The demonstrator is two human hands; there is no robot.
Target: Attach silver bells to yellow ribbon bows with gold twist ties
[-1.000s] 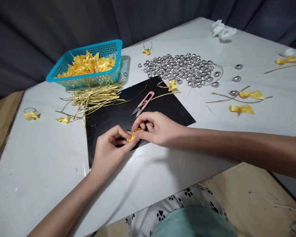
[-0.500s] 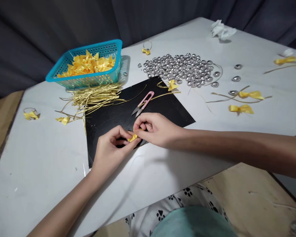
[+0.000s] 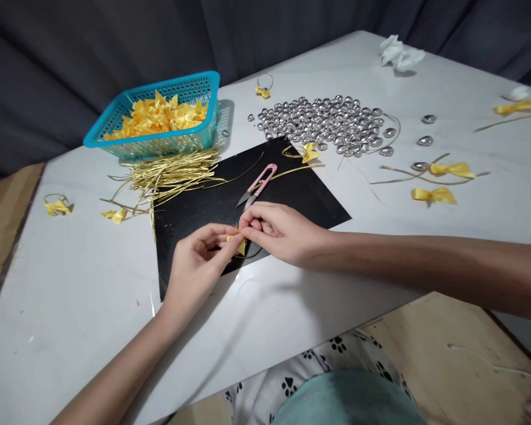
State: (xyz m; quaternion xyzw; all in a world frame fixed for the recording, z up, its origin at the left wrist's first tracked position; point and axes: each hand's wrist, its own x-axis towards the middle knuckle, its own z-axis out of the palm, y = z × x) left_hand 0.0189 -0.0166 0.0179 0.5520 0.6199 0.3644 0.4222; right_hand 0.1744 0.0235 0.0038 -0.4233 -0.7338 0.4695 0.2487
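Over the front part of a black mat (image 3: pixel 194 224), my two hands meet at a small yellow ribbon bow (image 3: pixel 241 245). My left hand (image 3: pixel 203 251) pinches the bow between thumb and fingers. The fingertips of my right hand (image 3: pixel 277 230) are closed at the bow's upper edge, touching the left fingertips; what exactly they grip there is mostly hidden. A thin gold cord (image 3: pixel 253 255) curves out below the bow. Just beyond my right hand lie pink thread snips (image 3: pixel 262 180), blades toward me.
A blue basket (image 3: pixel 150 140) of yellow bows stands at the back left, with gold cords (image 3: pixel 177 171) heaped before it. Silver beads (image 3: pixel 323 121) spread behind the mat. Loose bows (image 3: pixel 434 195) lie to the right, crumpled white tissue (image 3: pixel 398 54) at the back.
My left fingers have shifted up on the bow and straightened. The bow has turned, so its tail and the curved cord now show below the fingers. My right hand stays nearly in place.
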